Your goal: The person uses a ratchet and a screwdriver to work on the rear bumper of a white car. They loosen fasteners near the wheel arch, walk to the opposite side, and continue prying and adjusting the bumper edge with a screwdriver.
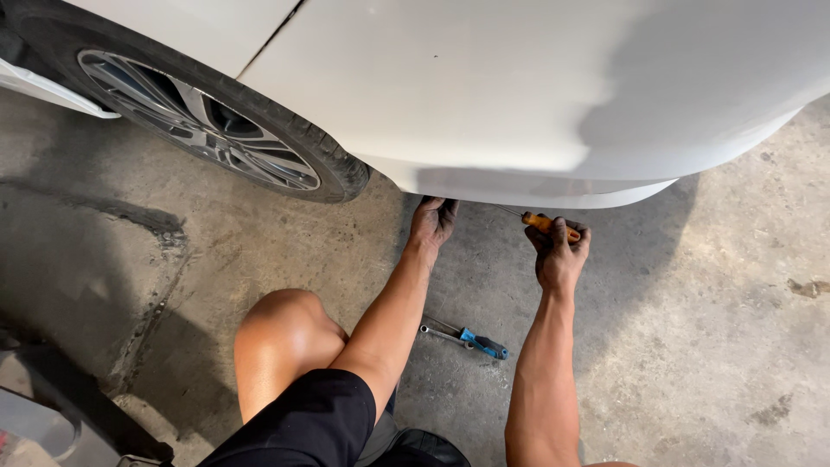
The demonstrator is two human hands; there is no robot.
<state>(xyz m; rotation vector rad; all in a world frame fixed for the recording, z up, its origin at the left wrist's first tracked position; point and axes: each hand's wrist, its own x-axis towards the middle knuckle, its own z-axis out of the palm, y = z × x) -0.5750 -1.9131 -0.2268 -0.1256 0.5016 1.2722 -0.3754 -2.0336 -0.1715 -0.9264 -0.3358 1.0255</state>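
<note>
Right hand (559,252) gripping orange screwdriver (546,224); left hand (431,220) fingers curled under white bumper (519,186) edge.

I am crouched in a car repair workshop, down on a bare concrete floor (285,251) that is stained dark with oil patches and cracked in places. A white car (484,95) fills the top of my view, its bumper hanging low over the floor and its alloy wheel (203,121) with a black tyre standing off to one side. A blue-handled tool (480,342) and a metal wrench (443,334) lie loose on the concrete between my arms, and my hands are black with grime, as they get in a garage.
</note>
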